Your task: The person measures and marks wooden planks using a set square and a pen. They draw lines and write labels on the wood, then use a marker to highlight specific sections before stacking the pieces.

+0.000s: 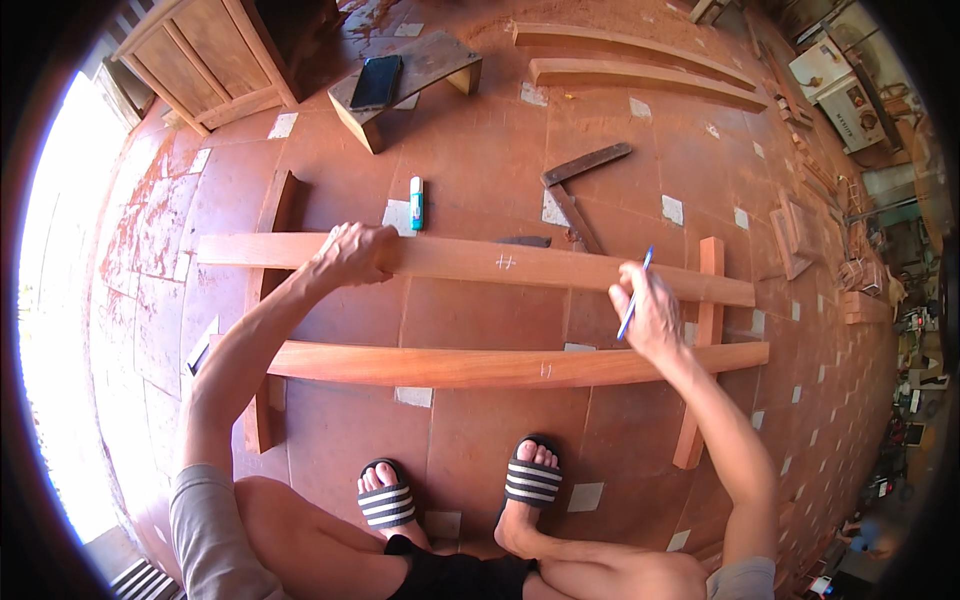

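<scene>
Two long wooden boards lie crosswise before me, bridging two short wooden supports, one support (pixel 258 420) at the left and another support (pixel 711 262) at the right. My left hand (pixel 355 254) is wrapped over the far board (pixel 460 260), left of its middle. A pen (pixel 634 300) with a blue end is held in my right hand (pixel 652 308), at the near edge of the far board's right part. Pencil-like marks show on the faces of both boards. The near board (pixel 480 366) lies untouched, closer to my feet.
Beyond the far board lie a teal-and-white glue-like tube (pixel 416 205) and a dark angled wooden tool (pixel 575 200). A phone (pixel 376 82) rests on a low bench (pixel 430 75). Two more beams (pixel 650 82) lie at the far right; a wooden cabinet (pixel 200 60) stands far left.
</scene>
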Motion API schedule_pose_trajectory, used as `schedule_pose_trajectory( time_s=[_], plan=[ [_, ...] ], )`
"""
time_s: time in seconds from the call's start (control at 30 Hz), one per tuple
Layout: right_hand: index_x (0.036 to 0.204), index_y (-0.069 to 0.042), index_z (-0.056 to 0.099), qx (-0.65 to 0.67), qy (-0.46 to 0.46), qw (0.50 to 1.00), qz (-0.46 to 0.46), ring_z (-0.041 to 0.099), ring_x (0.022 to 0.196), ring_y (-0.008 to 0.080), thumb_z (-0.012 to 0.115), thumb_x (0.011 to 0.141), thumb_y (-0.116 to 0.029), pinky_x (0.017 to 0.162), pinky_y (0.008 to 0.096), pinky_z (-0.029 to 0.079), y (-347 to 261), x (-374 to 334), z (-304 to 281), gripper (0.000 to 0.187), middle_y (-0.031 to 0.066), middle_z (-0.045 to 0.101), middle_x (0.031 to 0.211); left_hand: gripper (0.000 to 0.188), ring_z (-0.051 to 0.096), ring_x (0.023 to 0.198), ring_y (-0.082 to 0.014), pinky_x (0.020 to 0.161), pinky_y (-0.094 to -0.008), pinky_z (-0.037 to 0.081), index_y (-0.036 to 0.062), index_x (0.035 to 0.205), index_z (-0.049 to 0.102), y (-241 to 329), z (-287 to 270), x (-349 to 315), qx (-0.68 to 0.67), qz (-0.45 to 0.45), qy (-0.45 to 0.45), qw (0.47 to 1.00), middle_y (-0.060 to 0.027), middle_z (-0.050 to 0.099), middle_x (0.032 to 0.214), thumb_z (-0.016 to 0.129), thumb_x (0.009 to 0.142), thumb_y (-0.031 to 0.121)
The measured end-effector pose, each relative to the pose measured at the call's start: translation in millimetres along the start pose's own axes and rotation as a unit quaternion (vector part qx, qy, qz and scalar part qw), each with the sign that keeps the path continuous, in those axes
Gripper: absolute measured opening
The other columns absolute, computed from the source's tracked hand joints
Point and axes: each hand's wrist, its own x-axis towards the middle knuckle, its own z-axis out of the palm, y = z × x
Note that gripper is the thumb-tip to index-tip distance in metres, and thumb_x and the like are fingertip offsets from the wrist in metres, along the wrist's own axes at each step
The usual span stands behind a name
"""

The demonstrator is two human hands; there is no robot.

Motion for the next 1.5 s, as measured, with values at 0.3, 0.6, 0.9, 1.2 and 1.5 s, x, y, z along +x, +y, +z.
schedule_pose_trajectory(
  time_s=[0.3, 0.6, 0.9, 1.2, 1.5],
  plan=[
    [0.132, -0.001, 0.055, -0.185, -0.196, 0.963, 0.014, 0.075, 0.089, 0.0377, 0.064, 0.104, -0.014, 0.084, 0.0547, 0.058, 43.7, 100.8, 49.8, 0.033, 0.0208, 0.074, 0.088, 0.045, 0.065, 0.093, -0.0311, 0.083, -0.0468, 0.051, 0.0093, 0.113, 0.058, 4.8, 42.6, -37.6, 0.13, 0.208, 0.232, 0.941, -0.0121, 0.065, 0.114, 0.08, 0.075, 0.019],
    [0.127, -0.006, 0.067, -0.154, -0.295, 0.943, -0.022, 0.075, 0.098, 0.0325, 0.047, 0.108, -0.016, 0.084, 0.052, 0.055, -18.6, 202.1, 185.0, 0.028, 0.0154, 0.075, 0.107, 0.043, 0.068, 0.101, -0.0251, 0.087, -0.0486, 0.051, 0.0083, 0.126, 0.052, 7.5, 59.5, -49.9, 0.217, 0.201, 0.245, 0.923, -0.0135, 0.066, 0.121, 0.069, 0.086, 0.014],
    [0.116, -0.014, 0.079, -0.109, -0.196, 0.935, -0.274, 0.063, 0.131, 0.0255, 0.059, 0.104, -0.018, 0.105, 0.0441, 0.054, -103.3, 241.1, 275.5, 0.024, 0.0063, 0.069, 0.134, 0.033, 0.069, 0.097, -0.0243, 0.087, -0.0471, 0.052, 0.0087, 0.115, 0.057, 8.8, 53.3, -46.5, 0.194, 0.203, 0.252, 0.926, -0.0122, 0.067, 0.118, 0.07, 0.085, 0.015],
    [0.098, -0.001, 0.072, 0.086, 0.016, 0.993, -0.083, 0.071, 0.09, 0.037, 0.07, 0.102, -0.025, 0.08, 0.0473, 0.058, -45.3, 245.9, 135.4, 0.024, 0.0171, 0.07, 0.088, 0.053, 0.072, 0.103, -0.0385, 0.089, -0.0492, 0.059, 0.0053, 0.109, 0.061, -5.0, 0.5, 2.3, -0.02, 0.13, 0.01, 0.991, -0.0139, 0.073, 0.106, 0.085, 0.062, 0.013],
    [0.095, -0.005, 0.078, 0.454, -0.002, 0.875, 0.168, 0.06, 0.067, 0.0051, 0.084, 0.098, -0.028, 0.059, 0.0249, 0.048, -83.3, 121.8, 17.4, 0.024, 0.0002, 0.074, 0.08, 0.077, 0.076, 0.106, -0.0405, 0.091, -0.0503, 0.061, 0.0044, 0.136, 0.065, 33.6, -18.0, 24.9, 0.0, 0.178, 0.141, 0.974, -0.0179, 0.078, 0.113, 0.095, 0.076, 0.043]
  ],
)
